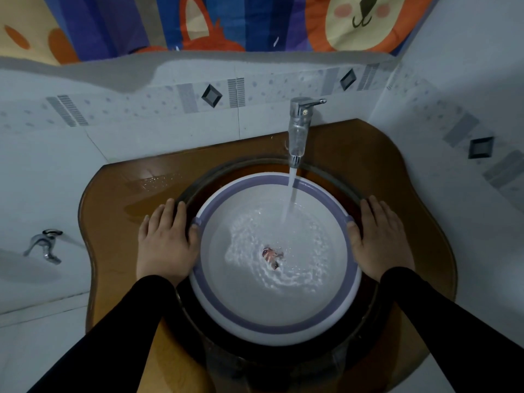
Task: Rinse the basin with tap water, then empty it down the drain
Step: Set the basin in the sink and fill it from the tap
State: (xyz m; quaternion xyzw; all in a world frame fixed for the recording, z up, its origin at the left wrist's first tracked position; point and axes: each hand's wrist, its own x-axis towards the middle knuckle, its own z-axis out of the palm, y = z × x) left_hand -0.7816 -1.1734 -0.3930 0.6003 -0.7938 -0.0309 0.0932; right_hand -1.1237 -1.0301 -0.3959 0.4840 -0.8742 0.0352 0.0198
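Observation:
A round white basin (pixel 263 313) with a purple band under its rim sits inside the dark glass sink (pixel 198 333). The chrome tap (pixel 298 129) at the back is running, and its stream (pixel 290 197) falls into the basin's far side, where shallow water ripples. A small pinkish mark shows at the basin's bottom. My left hand (pixel 166 239) grips the basin's left rim with the thumb over the edge. My right hand (pixel 378 236) grips the right rim the same way. Both arms wear black sleeves.
The sink is set in a brown glass counter (pixel 113 222), wet at the back left. Tiled walls close in behind and on both sides. A second chrome tap (pixel 45 246) juts from the left wall. A cartoon-print curtain (pixel 226 21) hangs above.

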